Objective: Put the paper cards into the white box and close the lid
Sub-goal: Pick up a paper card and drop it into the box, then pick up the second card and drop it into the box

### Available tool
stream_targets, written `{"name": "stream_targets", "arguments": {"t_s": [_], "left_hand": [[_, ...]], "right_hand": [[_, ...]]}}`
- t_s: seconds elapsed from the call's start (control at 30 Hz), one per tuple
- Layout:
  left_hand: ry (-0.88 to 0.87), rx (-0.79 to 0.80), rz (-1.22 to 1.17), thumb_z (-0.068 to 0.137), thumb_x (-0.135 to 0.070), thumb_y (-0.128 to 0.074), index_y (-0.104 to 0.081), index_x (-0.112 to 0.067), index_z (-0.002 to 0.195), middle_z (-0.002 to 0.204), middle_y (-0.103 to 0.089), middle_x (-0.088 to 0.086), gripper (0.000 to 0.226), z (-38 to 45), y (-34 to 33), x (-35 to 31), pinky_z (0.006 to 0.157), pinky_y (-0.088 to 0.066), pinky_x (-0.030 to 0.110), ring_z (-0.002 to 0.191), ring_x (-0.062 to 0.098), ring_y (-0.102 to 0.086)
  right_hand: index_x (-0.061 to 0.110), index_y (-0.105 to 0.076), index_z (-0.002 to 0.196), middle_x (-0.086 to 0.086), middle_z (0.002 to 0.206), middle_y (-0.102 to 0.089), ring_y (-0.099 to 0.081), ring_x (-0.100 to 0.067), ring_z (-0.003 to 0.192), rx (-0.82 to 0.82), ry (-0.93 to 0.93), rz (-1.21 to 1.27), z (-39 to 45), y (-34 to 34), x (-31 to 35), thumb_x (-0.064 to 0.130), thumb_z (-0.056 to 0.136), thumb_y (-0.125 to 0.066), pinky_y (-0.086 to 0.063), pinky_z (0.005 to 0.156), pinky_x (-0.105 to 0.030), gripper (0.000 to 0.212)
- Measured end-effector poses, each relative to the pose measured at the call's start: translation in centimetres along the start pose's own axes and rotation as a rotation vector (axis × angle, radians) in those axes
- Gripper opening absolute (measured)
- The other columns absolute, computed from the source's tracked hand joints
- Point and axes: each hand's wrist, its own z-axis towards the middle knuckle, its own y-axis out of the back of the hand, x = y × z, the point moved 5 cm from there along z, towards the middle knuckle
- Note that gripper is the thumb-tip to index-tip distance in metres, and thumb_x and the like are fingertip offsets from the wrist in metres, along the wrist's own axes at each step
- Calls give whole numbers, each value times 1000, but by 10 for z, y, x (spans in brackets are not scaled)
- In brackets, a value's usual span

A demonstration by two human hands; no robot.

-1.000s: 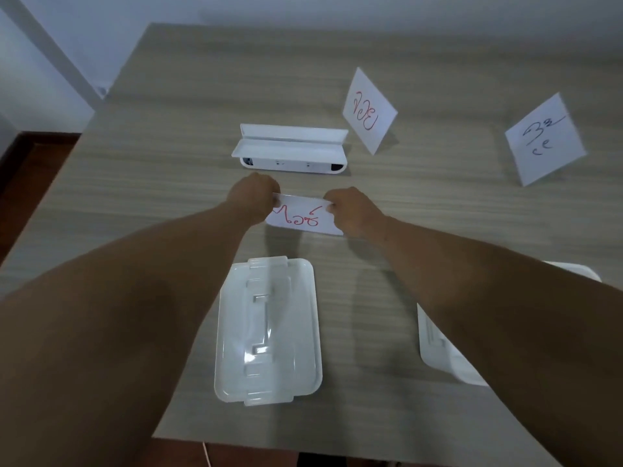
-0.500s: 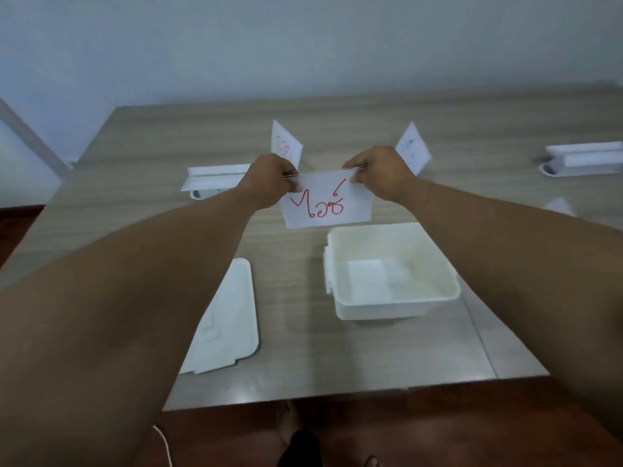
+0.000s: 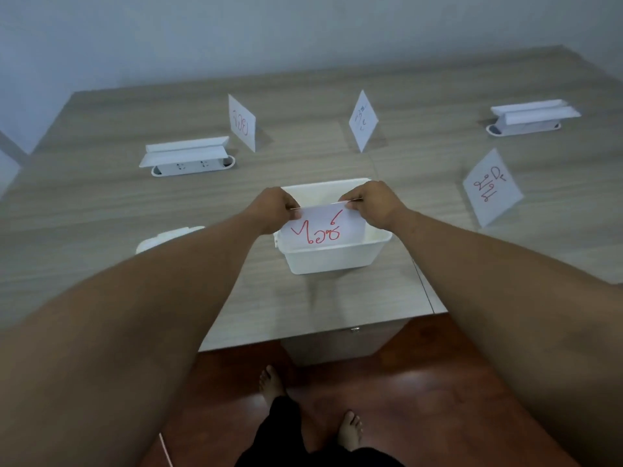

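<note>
A white paper card [image 3: 320,228] with red writing hangs over the open white box [image 3: 332,257], its lower edge inside the box's mouth. My left hand [image 3: 274,208] pinches its top left corner and my right hand [image 3: 372,203] pinches its top right corner. The box stands near the table's front edge. Its white lid [image 3: 168,238] lies on the table to the left, mostly hidden behind my left forearm. Three more folded cards stand on the table: a red-lettered card [image 3: 242,123] at the back left, a card [image 3: 362,120] at the back middle, and a red-lettered card [image 3: 490,187] to the right.
Two white pop-up socket units stand open on the wooden table [image 3: 101,210], one at the left [image 3: 187,157] and one at the far right [image 3: 531,116]. The table's front edge and a corner lie just below the box. My bare feet [image 3: 271,382] stand on the red-brown floor.
My hands lifted the card off the table and carried it over the white box, then lowered it toward the box's opening. The view swung right, bringing the box to the centre.
</note>
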Motion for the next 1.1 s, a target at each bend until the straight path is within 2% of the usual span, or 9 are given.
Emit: {"name": "stream_targets", "arguments": {"t_s": [0.17,0.27,0.4,0.53,0.63,0.7,0.77,0.87,1.1], "left_hand": [[31,59,46,92,-17,-60,-74,-4,102,106,-73,13,22,6,-33,6,75,-37,24,87,22,-56],[31,128,55,93,-15,-57,-73,-3,105,111,-71,12,23,14,-51,4,84,-45,29,103,28,-61],[-9,216,148,93,-13,-55,-73,-6,90,92,-60,4,19,24,-65,-2,87,-43,29,91,18,-51],[23,385,225,89,-17,-56,-70,-12,88,99,-68,10,15,26,-67,-3,86,-47,34,89,20,-53],[84,375,12,85,-4,-63,-72,3,107,106,-71,13,25,39,-39,-3,80,-52,28,90,19,-61],[99,278,-87,85,-1,-64,-70,3,112,104,-71,12,28,54,-3,-1,82,-51,26,93,19,-65],[109,170,-93,86,-5,-64,-71,0,111,108,-73,13,27,74,38,10,92,-51,30,97,22,-68],[123,38,-15,89,-14,-60,-73,-4,111,116,-72,12,27,106,100,34,102,-50,37,109,26,-66],[132,6,295,100,-31,-42,-59,-4,130,141,-54,16,44,213,204,107,104,-40,36,127,34,-51]], "right_hand": [[6,-70,116,-8,126,-67,-58,-22,121,68,23,-90,-1,-16,-22,2,93,-56,-40,96,-19,28],[5,-69,118,-8,129,-66,-57,-24,121,148,-4,-152,0,-17,-35,2,94,-53,-40,93,-21,29],[7,-69,118,-7,132,-64,-54,-24,126,261,-24,-217,-4,-20,-46,8,96,-51,-40,102,-27,29],[3,-68,119,-9,132,-64,-54,-25,126,350,-41,-250,-2,-26,-46,10,94,-43,-39,105,-29,35],[-10,-66,97,-24,107,-69,-62,-38,105,317,-35,-238,20,-17,-36,12,89,-43,-49,96,-44,33],[-1,-65,72,-15,81,-69,-61,-31,82,262,-10,-231,42,-4,-19,13,90,-45,-48,85,-36,30],[8,-74,89,-7,103,-73,-61,-25,102,199,40,-218,69,9,5,16,93,-47,-44,93,-31,28],[11,-65,124,-3,140,-57,-48,-21,132,131,66,-200,121,18,42,14,92,-48,-34,110,-28,36],[18,-55,134,-4,142,-54,-53,-21,127,91,-44,-137,280,-9,107,17,89,-44,-43,106,-30,46]]}}
